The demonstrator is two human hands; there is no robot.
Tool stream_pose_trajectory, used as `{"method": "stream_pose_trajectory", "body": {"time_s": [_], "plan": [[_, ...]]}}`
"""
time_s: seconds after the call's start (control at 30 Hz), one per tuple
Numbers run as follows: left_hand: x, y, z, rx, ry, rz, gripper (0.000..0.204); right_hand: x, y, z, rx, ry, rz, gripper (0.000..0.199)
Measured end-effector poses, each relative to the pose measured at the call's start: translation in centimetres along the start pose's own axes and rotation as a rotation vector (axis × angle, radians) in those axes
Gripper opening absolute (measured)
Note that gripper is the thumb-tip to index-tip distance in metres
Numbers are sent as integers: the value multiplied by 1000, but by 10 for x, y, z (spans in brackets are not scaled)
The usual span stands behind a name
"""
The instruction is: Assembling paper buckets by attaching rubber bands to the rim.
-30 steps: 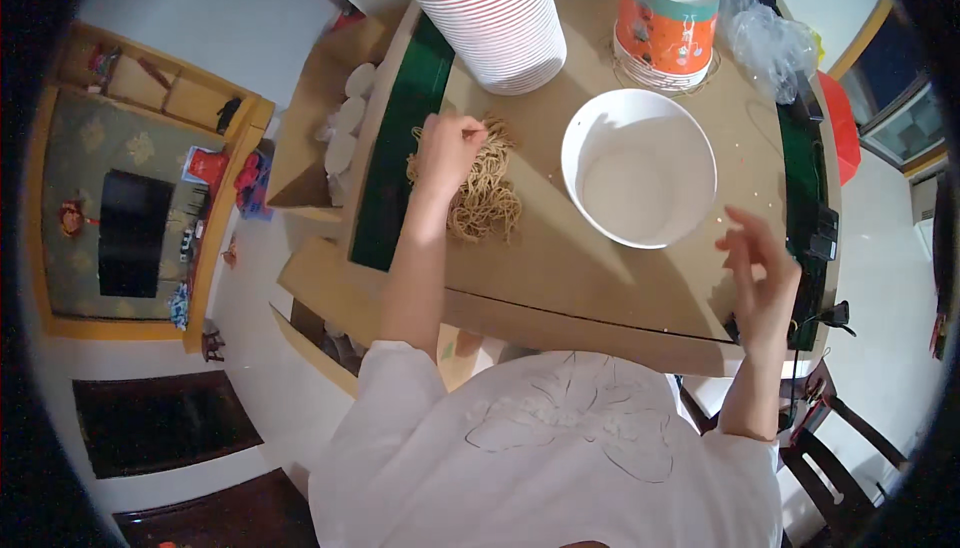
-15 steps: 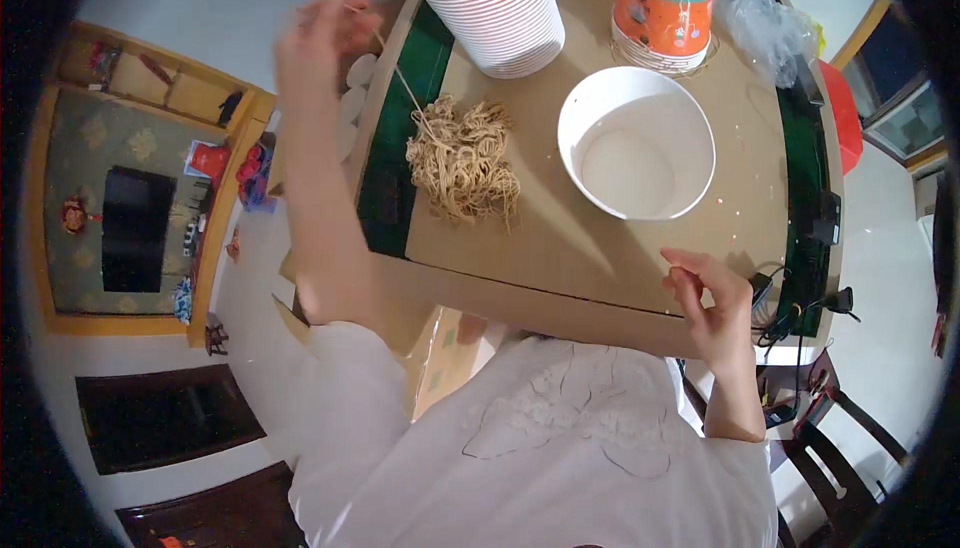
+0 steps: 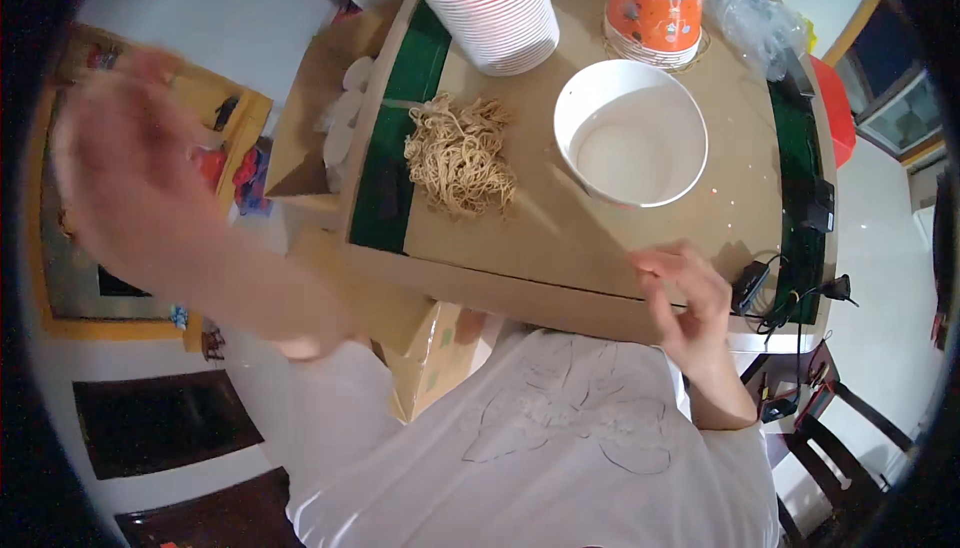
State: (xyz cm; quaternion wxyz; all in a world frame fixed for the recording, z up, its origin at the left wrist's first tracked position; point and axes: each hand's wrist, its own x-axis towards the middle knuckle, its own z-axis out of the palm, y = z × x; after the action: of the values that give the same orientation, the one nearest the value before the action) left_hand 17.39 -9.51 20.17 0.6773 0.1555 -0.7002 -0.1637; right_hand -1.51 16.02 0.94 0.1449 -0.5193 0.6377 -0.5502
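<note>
My left hand (image 3: 130, 138) is raised far out to the left, past the table's edge. Motion smears its fingers, so I cannot make out whether it holds a strand. On the cardboard-topped table lies a loose tangle of tan string (image 3: 460, 158), one strand reaching left from its upper corner. Over the near right part of the table hovers my right hand (image 3: 695, 303), fingers loosely bent and apart, nothing visible in them. Just beyond it stands a white paper bucket (image 3: 632, 133), open side up, its inside bare.
A tall stack of paper buckets (image 3: 490, 13) leans at the back. An upside-down orange bucket (image 3: 655, 8) stands right of it, near a clear plastic bag (image 3: 755, 33). Black cables (image 3: 790, 298) lie at the right edge. A cardboard box (image 3: 310, 108) with white rolls sits left.
My left hand has swung outward to the left, away from the string tangle. The strand that ran up to it no longer shows stretched. My right hand has shifted slightly left.
</note>
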Motion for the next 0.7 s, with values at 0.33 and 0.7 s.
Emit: {"method": "stream_pose_trajectory", "body": {"time_s": [0.33, 0.7], "plan": [[-202, 26, 47, -163, -759, -391, 14, 0, -2, 54, 746, -92, 126, 54], [-244, 22, 69, -543, -537, -887, 8, -40, 40, 40, 640, 288, 365, 3]]}}
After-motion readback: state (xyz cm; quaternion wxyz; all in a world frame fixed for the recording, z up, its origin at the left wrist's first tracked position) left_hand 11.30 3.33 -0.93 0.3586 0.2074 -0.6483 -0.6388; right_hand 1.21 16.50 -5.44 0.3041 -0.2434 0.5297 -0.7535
